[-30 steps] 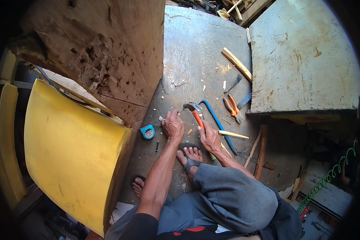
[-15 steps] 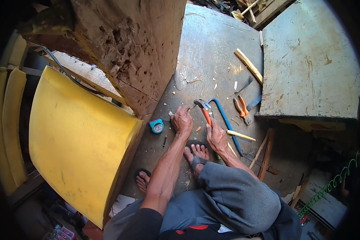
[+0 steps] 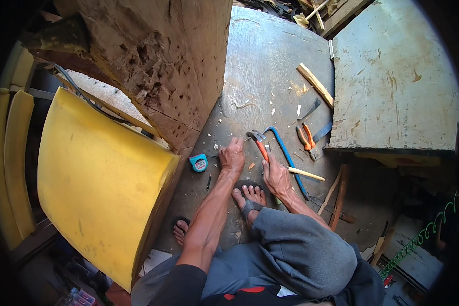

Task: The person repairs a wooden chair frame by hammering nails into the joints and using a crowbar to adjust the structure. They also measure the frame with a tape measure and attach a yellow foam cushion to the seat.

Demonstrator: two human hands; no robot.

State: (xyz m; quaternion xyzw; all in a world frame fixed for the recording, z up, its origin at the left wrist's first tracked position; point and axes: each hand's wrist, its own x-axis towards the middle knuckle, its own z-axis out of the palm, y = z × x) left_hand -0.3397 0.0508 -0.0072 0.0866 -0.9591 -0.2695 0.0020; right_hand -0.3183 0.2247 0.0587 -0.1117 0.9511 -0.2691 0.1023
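Note:
My right hand (image 3: pixel 276 178) grips a claw hammer (image 3: pixel 261 148) by its orange handle, its metal head just above and right of my left hand (image 3: pixel 231 155). The left hand's fingers are closed low at the floorboard; whatever they hold is too small to name. A teal tape measure (image 3: pixel 199 162) and a short pencil (image 3: pixel 208 181) lie left of it. To the right lie a blue pry bar (image 3: pixel 286 159), a pale wooden-handled tool (image 3: pixel 307 174), orange-handled pliers (image 3: pixel 307 139), a dark blade (image 3: pixel 309 109) and a wood strip (image 3: pixel 314 84).
A battered wooden panel (image 3: pixel 163 92) rises at the left, above yellow foam padding (image 3: pixel 99 188). A pale board (image 3: pixel 392 81) stands at the right, with a green coiled hose (image 3: pixel 418 239) below. My feet (image 3: pixel 249 196) rest on the grey plywood surface (image 3: pixel 260 61) among wood chips.
Since a second ago the view has shifted, so the scene sits further right. My hands stay nearly in place, with the hammer head moving only slightly beside my left fingers.

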